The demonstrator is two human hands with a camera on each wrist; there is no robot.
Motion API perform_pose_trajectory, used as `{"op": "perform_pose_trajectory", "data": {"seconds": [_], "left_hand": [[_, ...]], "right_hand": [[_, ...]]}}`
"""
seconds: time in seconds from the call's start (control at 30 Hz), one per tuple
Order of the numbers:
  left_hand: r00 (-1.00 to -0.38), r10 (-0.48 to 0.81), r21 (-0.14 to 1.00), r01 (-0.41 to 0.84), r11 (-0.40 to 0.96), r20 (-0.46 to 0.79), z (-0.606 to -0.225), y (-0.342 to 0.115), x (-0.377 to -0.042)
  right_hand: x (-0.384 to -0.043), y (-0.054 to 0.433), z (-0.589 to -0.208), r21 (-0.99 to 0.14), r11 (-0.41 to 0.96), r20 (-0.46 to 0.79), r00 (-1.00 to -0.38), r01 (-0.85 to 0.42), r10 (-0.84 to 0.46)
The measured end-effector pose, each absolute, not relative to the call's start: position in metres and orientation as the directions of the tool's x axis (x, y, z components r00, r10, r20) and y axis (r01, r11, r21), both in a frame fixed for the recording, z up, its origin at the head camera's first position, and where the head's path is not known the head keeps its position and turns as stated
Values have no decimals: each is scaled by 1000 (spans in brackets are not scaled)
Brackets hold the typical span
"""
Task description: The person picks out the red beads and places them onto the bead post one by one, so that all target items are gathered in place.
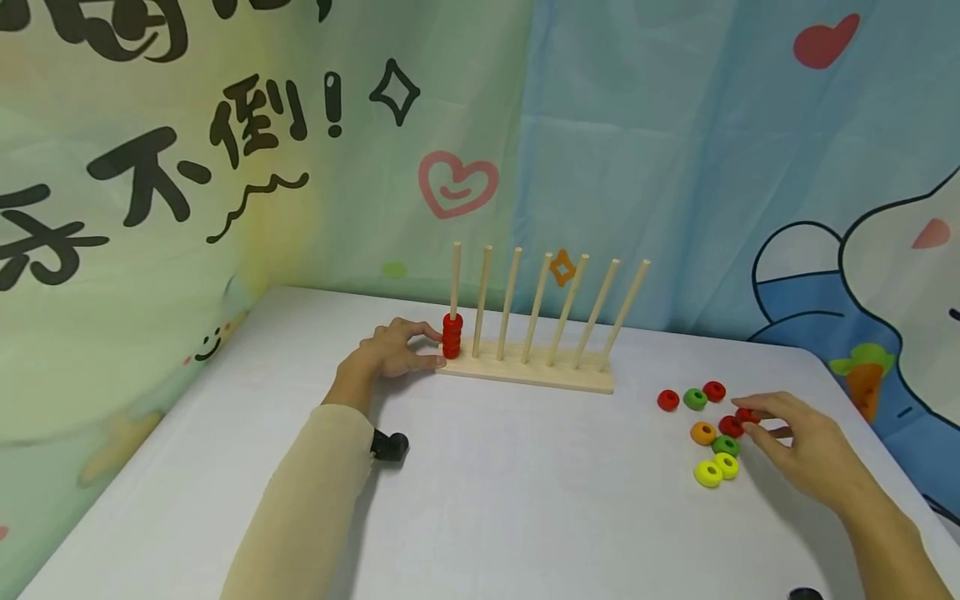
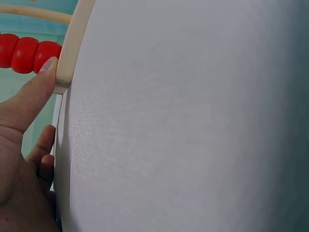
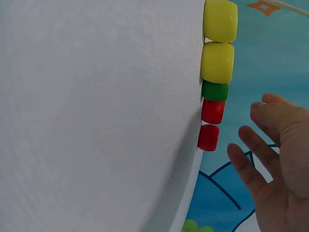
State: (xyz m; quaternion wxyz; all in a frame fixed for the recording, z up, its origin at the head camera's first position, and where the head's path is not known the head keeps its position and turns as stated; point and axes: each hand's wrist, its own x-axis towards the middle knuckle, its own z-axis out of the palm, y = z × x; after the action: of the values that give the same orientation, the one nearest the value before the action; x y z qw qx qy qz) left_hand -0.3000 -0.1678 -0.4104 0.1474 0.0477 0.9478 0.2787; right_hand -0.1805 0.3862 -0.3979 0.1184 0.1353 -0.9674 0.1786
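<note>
A wooden peg rack stands at the back of the white table, with a stack of red beads on its leftmost peg. My left hand holds the rack's left end, thumb at the base beside the lowest red bead; in the left wrist view the index fingertip is hidden. Over on the right, my right hand hovers above a red bead, thumb and index finger apart. That bead rests on the table, clear of the fingers in the right wrist view.
Near the right hand lie loose beads: two yellow, an orange one, green ones and more red ones. Several bare pegs rise from the rack. Behind the table hangs a printed cloth.
</note>
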Motion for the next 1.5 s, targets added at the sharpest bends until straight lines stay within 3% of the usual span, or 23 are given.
{"op": "perform_pose_trajectory", "data": {"seconds": [0.23,0.6,0.87,1.27,1.5], "left_hand": [[-954,174,540,14,841,-245,-411,-168,-300],[-949,186,550,16,835,-254,-411,-169,-300],[-951,183,551,17,834,-248,-412,-168,-301],[-951,187,553,21,833,-245,-409,-170,-299],[-949,191,551,22,834,-251,-411,-170,-300]], "right_hand": [[-181,390,-400,-333,923,114,-980,-192,-163],[-183,393,-399,-360,915,2,-981,-181,-193],[-185,394,-399,-360,913,-31,-976,-191,-216],[-185,393,-394,-266,942,-56,-973,-203,-225],[-186,395,-394,-257,953,-114,-975,-157,-192]]}}
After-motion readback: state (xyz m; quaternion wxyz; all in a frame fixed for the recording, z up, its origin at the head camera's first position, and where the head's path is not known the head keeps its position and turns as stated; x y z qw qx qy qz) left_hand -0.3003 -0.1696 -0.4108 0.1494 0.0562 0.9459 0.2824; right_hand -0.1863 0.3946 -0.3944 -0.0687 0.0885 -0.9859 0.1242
